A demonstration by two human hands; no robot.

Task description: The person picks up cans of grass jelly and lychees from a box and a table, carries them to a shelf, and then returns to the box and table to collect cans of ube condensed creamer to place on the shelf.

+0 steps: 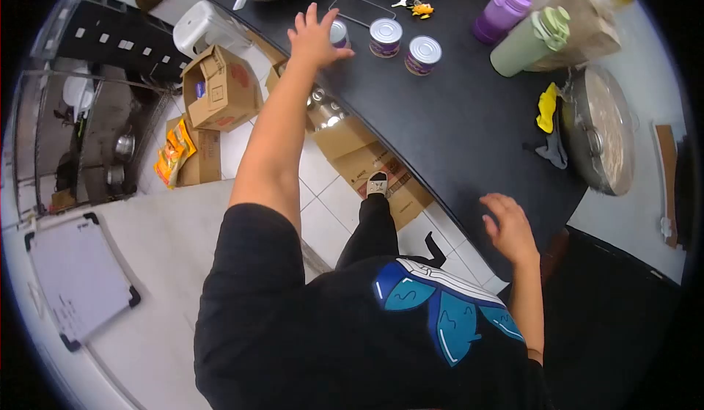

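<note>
My left hand [314,37] reaches over the far left edge of the dark table [433,127], fingers spread. Its thumb side partly covers a small tin can [339,34] with a silver lid and purple label. Two matching cans, a middle one [385,37] and a right one [423,56], stand upright just right of it. Behind them lies a thin rectangular wire frame [362,9]. Nearer to my body, my right hand [507,227] hovers by the table's near end with fingers extended and nothing in it.
Below the table edge, an open carton [348,135] holds several cans. On the right are a purple bottle [504,14], a green bottle [529,42], a yellow cloth [546,108] and a large covered pan [601,131]. Keys [418,5] lie at the back; another box [220,87] sits left.
</note>
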